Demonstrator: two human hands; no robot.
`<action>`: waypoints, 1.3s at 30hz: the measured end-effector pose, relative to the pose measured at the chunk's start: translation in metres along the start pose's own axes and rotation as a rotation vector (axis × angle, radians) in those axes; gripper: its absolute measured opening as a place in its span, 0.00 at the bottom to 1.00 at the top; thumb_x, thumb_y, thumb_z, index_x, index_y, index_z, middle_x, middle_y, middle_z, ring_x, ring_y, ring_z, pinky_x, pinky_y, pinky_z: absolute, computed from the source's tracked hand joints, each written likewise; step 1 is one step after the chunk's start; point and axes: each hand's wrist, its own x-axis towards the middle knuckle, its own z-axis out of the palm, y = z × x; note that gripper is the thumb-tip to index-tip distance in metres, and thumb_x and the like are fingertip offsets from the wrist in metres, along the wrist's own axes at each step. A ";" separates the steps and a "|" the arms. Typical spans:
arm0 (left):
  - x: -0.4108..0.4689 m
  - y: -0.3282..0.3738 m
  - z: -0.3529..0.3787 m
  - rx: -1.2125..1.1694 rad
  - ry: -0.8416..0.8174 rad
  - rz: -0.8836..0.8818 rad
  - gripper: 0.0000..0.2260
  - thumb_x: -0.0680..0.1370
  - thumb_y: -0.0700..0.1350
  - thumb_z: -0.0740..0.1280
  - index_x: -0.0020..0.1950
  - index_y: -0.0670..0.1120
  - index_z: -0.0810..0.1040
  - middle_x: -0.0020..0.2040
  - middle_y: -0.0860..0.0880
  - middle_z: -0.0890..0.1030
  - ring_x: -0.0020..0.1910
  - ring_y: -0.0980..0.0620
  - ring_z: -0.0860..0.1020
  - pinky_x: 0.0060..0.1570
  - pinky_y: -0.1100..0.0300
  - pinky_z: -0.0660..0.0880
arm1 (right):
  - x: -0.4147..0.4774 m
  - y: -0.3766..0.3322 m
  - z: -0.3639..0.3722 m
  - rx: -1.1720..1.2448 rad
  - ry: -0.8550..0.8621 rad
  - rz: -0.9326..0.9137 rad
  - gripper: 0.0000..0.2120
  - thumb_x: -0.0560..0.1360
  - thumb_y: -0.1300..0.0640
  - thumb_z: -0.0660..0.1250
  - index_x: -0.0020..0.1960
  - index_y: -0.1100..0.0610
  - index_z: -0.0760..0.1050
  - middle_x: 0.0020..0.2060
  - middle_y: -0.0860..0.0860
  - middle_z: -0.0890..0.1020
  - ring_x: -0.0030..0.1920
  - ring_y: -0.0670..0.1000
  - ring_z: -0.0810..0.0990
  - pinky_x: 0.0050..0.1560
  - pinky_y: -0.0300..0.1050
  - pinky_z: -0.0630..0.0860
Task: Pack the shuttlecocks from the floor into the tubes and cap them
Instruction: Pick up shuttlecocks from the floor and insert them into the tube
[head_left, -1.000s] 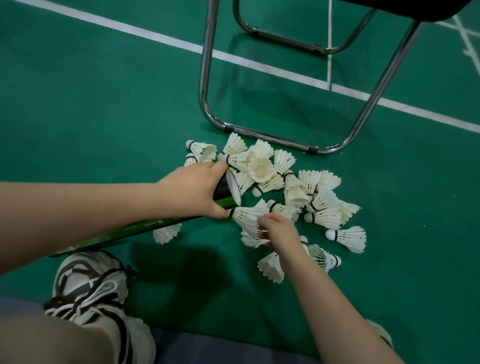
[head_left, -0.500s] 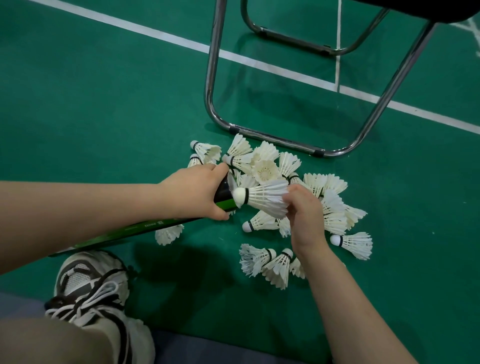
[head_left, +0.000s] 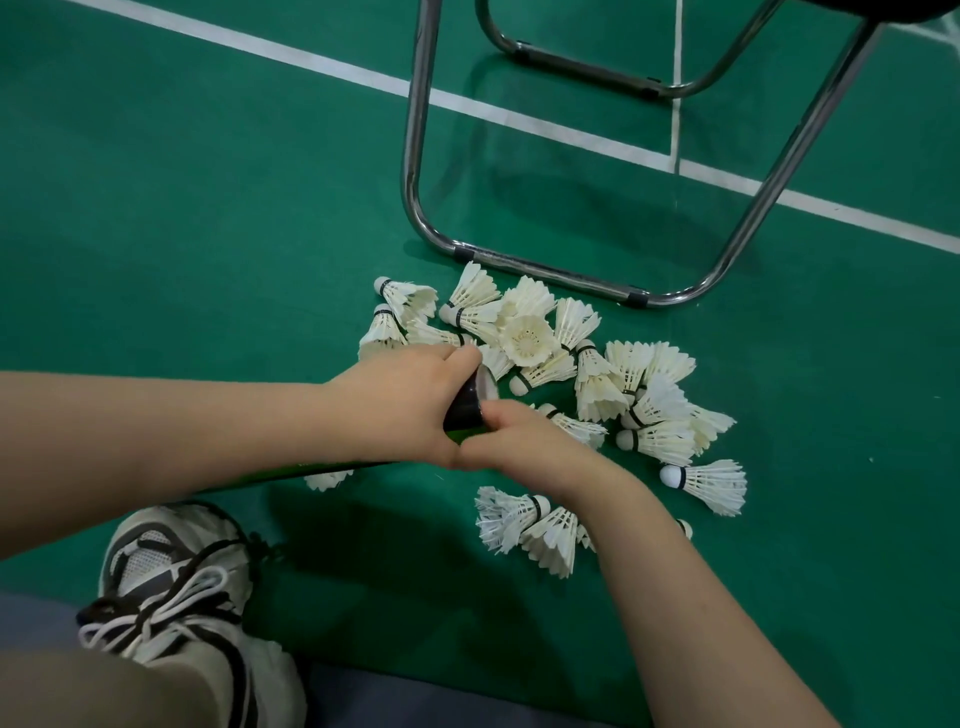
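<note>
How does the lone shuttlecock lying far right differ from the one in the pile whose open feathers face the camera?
The lone shuttlecock lies on its side apart from the others, while the upturned shuttlecock sits in the heap touching its neighbours. The lone one shows its white cork, pointing left; the upturned one hides its cork and shows the inside of its feather cone. Both are white and feathered, and both lie on the green floor, not yet packed.

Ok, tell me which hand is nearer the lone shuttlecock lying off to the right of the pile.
Right. The right hand is at the tube mouth, left of that shuttlecock; the left hand, gripping the tube, is farther left.
</note>
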 end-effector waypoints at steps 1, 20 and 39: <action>0.000 0.004 0.001 0.022 -0.031 0.014 0.27 0.62 0.58 0.72 0.52 0.47 0.65 0.45 0.51 0.72 0.43 0.49 0.73 0.40 0.54 0.73 | 0.001 0.000 0.002 -0.058 -0.024 0.036 0.04 0.62 0.60 0.65 0.33 0.57 0.69 0.30 0.50 0.69 0.31 0.47 0.64 0.30 0.40 0.61; 0.007 -0.009 0.004 0.064 -0.039 -0.064 0.31 0.65 0.62 0.72 0.58 0.47 0.65 0.51 0.49 0.74 0.47 0.48 0.73 0.44 0.55 0.74 | 0.024 0.108 -0.035 0.078 0.734 0.229 0.16 0.77 0.58 0.58 0.63 0.52 0.73 0.58 0.48 0.78 0.50 0.48 0.75 0.42 0.41 0.71; 0.009 -0.010 0.008 0.085 -0.057 -0.073 0.30 0.65 0.63 0.72 0.55 0.46 0.65 0.49 0.49 0.74 0.46 0.48 0.73 0.42 0.56 0.72 | 0.033 0.130 -0.020 0.323 0.652 0.306 0.09 0.75 0.53 0.66 0.54 0.53 0.73 0.49 0.51 0.79 0.50 0.51 0.76 0.51 0.46 0.72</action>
